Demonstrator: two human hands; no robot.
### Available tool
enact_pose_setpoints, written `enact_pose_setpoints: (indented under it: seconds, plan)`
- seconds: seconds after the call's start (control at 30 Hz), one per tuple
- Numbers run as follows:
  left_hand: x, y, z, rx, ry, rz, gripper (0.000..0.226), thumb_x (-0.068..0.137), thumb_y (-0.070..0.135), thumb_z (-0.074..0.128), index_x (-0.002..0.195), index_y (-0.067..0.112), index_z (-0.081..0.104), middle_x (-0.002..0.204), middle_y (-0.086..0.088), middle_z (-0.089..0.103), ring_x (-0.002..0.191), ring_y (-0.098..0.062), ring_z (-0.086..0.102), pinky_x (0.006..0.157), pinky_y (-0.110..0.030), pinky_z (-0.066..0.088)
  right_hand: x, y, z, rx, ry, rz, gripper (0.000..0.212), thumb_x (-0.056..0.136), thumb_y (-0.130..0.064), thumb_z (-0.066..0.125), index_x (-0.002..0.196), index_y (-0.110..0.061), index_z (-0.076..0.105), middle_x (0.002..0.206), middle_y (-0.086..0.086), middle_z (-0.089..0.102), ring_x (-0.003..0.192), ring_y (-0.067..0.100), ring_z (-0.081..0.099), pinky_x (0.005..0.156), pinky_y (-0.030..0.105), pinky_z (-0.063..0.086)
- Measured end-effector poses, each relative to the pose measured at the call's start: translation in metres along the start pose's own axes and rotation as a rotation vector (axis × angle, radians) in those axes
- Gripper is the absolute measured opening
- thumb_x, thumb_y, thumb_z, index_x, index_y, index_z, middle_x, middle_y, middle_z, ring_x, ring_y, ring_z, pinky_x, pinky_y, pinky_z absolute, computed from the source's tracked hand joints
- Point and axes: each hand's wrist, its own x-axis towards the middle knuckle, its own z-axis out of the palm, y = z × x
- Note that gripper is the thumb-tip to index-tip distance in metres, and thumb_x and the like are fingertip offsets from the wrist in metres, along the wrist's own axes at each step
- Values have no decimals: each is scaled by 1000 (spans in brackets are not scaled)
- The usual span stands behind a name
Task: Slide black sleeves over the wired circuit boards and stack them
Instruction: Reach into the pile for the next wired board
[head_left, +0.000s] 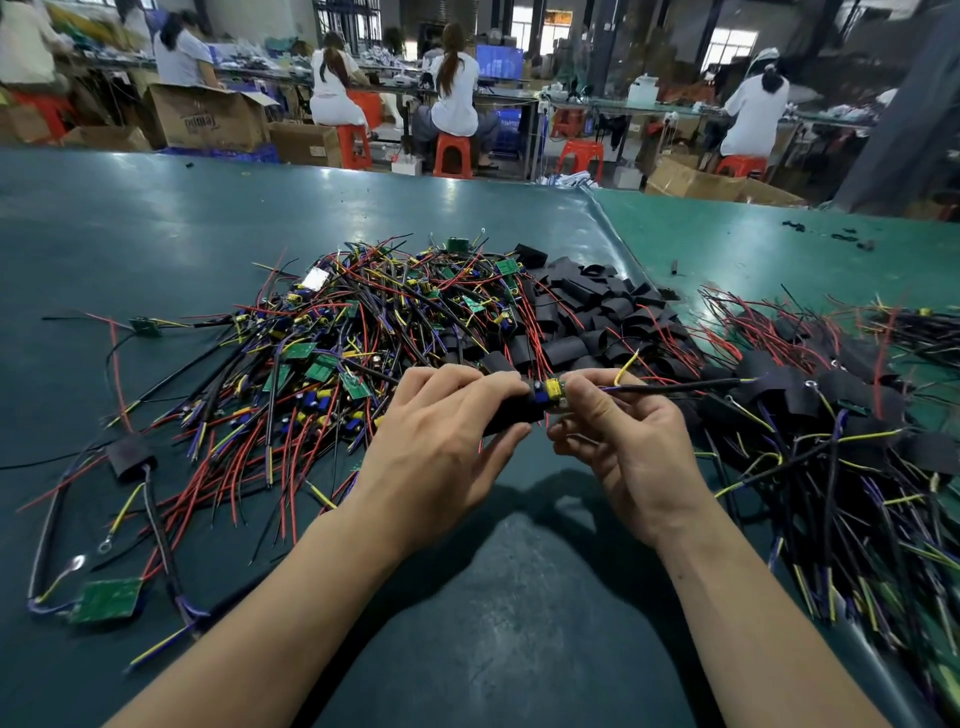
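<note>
Gripping a black sleeve (511, 413), the left hand (441, 441) met the right hand (628, 441), which pinched a wired circuit board (551, 391) half inside it; finished pieces (831, 415) lay heaped right; a big bare pile (337, 343) and loose sleeves (587, 317) remained.

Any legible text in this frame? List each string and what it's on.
Cardboard box, far left by the benches: printed word, too blurred and apparently upside down; unreadable.
Blue monitor in the background: shapes only, no readable text.
Green circuit boards in the piles: any markings too small to read.
</note>
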Motion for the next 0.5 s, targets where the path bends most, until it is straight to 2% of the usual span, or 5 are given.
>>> enact_pose_setpoints:
  seconds: [0.1,0.23,0.37,0.5]
  plan:
    - [-1,1,1,-76,4,18,28,93,30,61,114,11,60,118,1,68,100,-21,60,84,-40,47,-1,-2,-2,-10,12,19,13,64,-33,78,72,-23,75,74,6,71,64,19,66,57,28,54]
    - [-2,5,2,-126,34,1,21,90,20,67,106,12,58,123,-1,66,100,-24,60,84,-42,49,-1,2,0,-32,-6,71,8,69,-25,74,71,-18,74,68,4,68,60,16,63,54,26,52]
    - [-2,6,3,-228,-9,-13,13,91,13,67,99,4,62,121,-8,66,104,-23,61,84,-42,51,-2,5,5,-53,27,62,19,70,-25,74,79,-12,64,64,5,64,55,18,60,50,25,49]
    - [-1,4,1,-264,-1,-43,14,89,8,69,97,1,60,118,-13,66,114,-19,61,89,-36,52,-2,6,5,-85,48,33,15,64,-33,78,68,-21,70,68,3,67,62,14,62,50,23,47]
